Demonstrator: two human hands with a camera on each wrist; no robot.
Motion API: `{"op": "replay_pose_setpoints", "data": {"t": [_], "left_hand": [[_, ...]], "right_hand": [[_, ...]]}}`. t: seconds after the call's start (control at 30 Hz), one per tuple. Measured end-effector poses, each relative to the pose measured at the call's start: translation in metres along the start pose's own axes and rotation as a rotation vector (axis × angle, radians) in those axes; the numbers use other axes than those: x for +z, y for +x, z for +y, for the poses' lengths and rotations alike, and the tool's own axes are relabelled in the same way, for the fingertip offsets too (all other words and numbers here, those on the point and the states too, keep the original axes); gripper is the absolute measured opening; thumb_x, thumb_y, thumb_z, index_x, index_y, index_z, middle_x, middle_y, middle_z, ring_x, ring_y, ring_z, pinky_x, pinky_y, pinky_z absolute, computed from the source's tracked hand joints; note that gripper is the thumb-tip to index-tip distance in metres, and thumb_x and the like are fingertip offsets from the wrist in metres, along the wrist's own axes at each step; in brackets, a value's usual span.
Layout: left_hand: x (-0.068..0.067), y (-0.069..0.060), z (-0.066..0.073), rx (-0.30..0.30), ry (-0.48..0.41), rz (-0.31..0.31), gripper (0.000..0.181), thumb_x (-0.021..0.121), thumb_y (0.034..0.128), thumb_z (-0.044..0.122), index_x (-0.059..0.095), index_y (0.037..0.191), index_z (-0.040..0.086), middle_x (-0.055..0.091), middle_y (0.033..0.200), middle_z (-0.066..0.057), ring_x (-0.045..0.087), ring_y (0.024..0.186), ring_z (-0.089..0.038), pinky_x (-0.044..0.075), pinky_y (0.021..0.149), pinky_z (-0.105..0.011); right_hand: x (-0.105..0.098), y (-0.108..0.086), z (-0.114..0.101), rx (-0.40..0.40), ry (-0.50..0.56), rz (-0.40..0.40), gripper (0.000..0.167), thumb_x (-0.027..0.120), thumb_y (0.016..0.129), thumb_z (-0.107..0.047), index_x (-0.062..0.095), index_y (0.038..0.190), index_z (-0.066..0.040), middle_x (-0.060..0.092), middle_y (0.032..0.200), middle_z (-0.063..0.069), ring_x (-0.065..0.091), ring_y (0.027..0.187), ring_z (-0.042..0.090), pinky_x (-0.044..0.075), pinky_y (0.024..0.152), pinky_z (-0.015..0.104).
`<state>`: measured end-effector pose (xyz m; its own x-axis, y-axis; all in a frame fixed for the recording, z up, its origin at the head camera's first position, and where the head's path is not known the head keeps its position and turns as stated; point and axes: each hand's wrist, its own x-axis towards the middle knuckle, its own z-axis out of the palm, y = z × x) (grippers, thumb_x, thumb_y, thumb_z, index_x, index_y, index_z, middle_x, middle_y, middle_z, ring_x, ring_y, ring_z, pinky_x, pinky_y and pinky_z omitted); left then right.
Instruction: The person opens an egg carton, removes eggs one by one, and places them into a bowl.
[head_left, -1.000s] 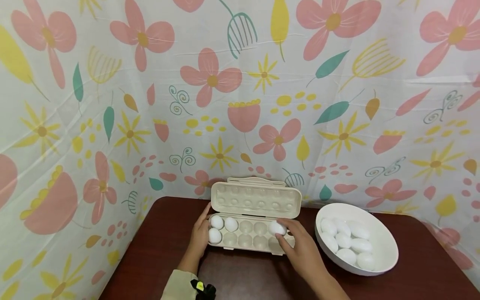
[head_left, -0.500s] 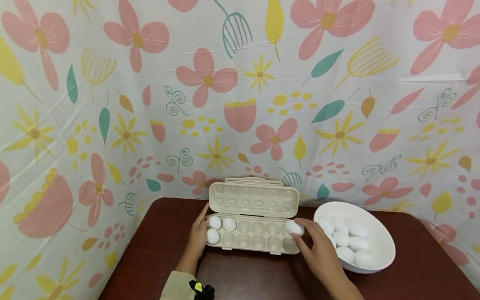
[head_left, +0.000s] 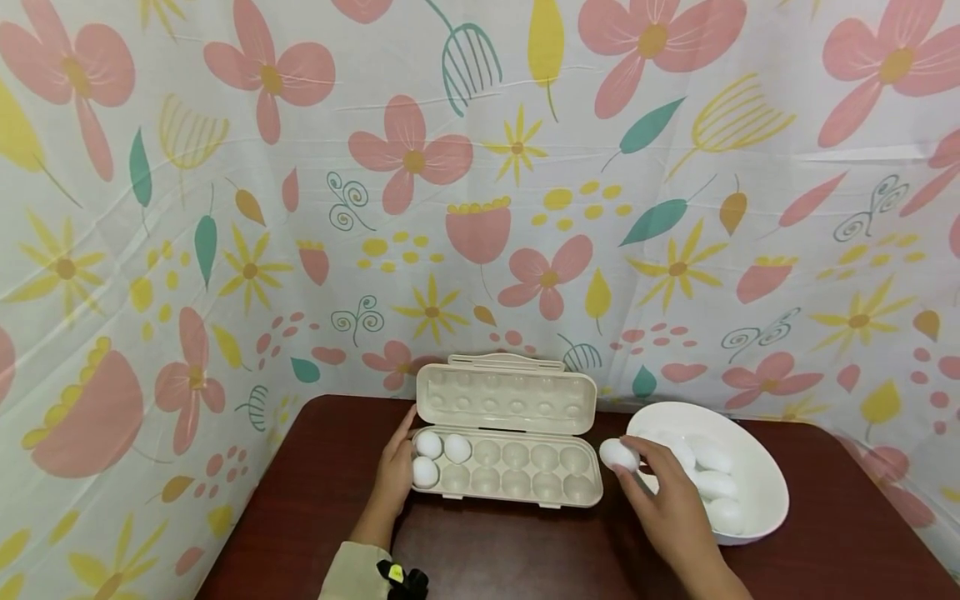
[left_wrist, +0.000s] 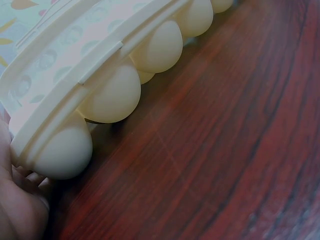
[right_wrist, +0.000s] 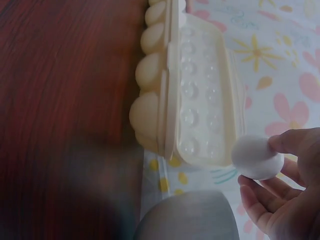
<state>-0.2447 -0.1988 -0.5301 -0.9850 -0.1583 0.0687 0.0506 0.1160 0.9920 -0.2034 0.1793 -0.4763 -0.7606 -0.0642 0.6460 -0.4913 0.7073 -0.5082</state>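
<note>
An opened beige egg carton stands on the table with its lid tilted up at the back. Three white eggs occupy its left end; the other cups hold nothing. My left hand rests against the carton's left end, and in the left wrist view part of that hand touches the corner beside the rounded cups. Between thumb and fingers my right hand pinches a white egg, in the gap between carton and bowl. The right wrist view shows this egg at the fingertips.
A white bowl with several white eggs stands on the right, partly behind my right hand. The dark red-brown table meets a flowered cloth at the back and left. The bowl's outside shows low in the right wrist view.
My right hand has moved right with the egg, from above the carton's right part to beside its right end. The left hand has stayed at the carton's left end.
</note>
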Motion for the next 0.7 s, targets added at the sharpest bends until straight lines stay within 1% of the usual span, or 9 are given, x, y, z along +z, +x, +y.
{"op": "replay_pose_setpoints", "data": {"t": [0.17, 0.27, 0.47, 0.53, 0.7], "left_hand": [[0.0, 0.001, -0.001, 0.004, -0.007, 0.005, 0.063, 0.033, 0.0985, 0.002, 0.039, 0.157, 0.022, 0.062, 0.138, -0.017, 0.05, 0.131, -0.029, 0.033, 0.11, -0.042], [0.0, 0.001, -0.001, 0.005, -0.004, 0.001, 0.063, 0.033, 0.0983, 0.002, 0.038, 0.158, 0.02, 0.061, 0.138, -0.017, 0.05, 0.131, -0.029, 0.034, 0.109, -0.041], [0.0, 0.001, 0.0, -0.001, -0.006, -0.002, 0.063, 0.032, 0.0995, 0.002, 0.038, 0.157, 0.026, 0.061, 0.137, -0.018, 0.05, 0.129, -0.03, 0.034, 0.109, -0.043], [0.0, 0.001, 0.0, 0.0, -0.003, -0.005, 0.062, 0.031, 0.1, 0.003, 0.038, 0.157, 0.026, 0.061, 0.137, -0.018, 0.051, 0.128, -0.03, 0.034, 0.108, -0.043], [-0.001, 0.001, 0.0, 0.004, 0.002, -0.013, 0.061, 0.031, 0.1008, 0.003, 0.036, 0.159, 0.022, 0.061, 0.137, -0.018, 0.051, 0.127, -0.029, 0.036, 0.106, -0.04]], "right_hand": [[-0.008, -0.003, 0.006, 0.02, -0.019, 0.011, 0.046, 0.078, 0.083, 0.001, 0.066, 0.126, -0.005, 0.066, 0.12, 0.011, 0.051, 0.104, -0.006, 0.035, 0.091, 0.001], [-0.015, -0.005, 0.011, 0.036, -0.054, 0.009, 0.046, 0.078, 0.083, -0.001, 0.065, 0.127, -0.006, 0.066, 0.12, 0.011, 0.052, 0.103, -0.005, 0.034, 0.09, 0.001], [-0.029, -0.008, 0.02, 0.068, -0.128, 0.006, 0.045, 0.078, 0.084, -0.005, 0.065, 0.127, -0.007, 0.065, 0.12, 0.012, 0.052, 0.098, 0.002, 0.035, 0.085, 0.003], [-0.033, -0.008, 0.024, 0.07, -0.136, 0.004, 0.045, 0.078, 0.084, -0.006, 0.064, 0.127, -0.007, 0.064, 0.12, 0.013, 0.052, 0.099, 0.002, 0.034, 0.086, 0.003], [-0.043, -0.01, 0.035, 0.071, -0.153, 0.009, 0.044, 0.079, 0.084, -0.006, 0.064, 0.126, -0.005, 0.064, 0.119, 0.014, 0.049, 0.1, -0.004, 0.033, 0.085, 0.003]]}}
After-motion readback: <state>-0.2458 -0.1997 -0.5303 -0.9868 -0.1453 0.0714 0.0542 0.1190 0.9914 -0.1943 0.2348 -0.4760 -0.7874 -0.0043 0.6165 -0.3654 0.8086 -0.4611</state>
